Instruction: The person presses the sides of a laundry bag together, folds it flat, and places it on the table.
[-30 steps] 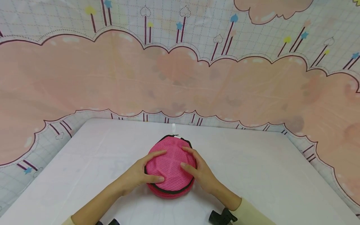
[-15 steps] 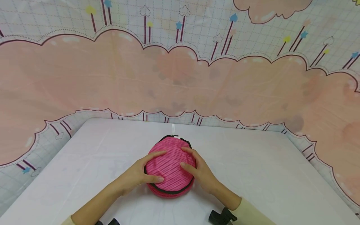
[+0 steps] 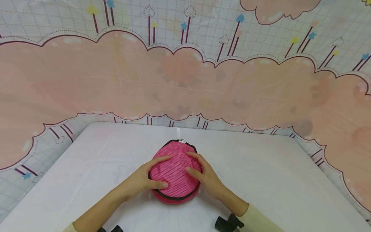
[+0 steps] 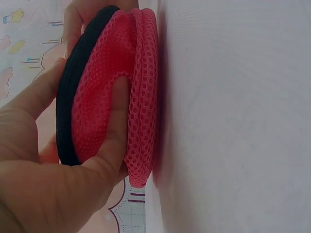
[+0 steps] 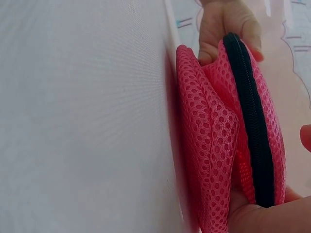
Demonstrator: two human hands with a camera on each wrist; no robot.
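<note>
- Head view has our pink mesh pouch [image 3: 176, 170] at the desk's near middle, bulging softly, its black zipper [image 3: 179, 198] showing along the rim at six o'clock.
- Our left hand [image 3: 146, 177] grips it near nine o'clock, our right hand [image 3: 207, 177] near three, fingers clamped on the upper part from above and below.
- Such mesh probably creases easily, so we should press lightly and equally from both sides.
- Its underside seems to rest on the white desk [image 3: 87, 167]; we'd best use that support.
</note>
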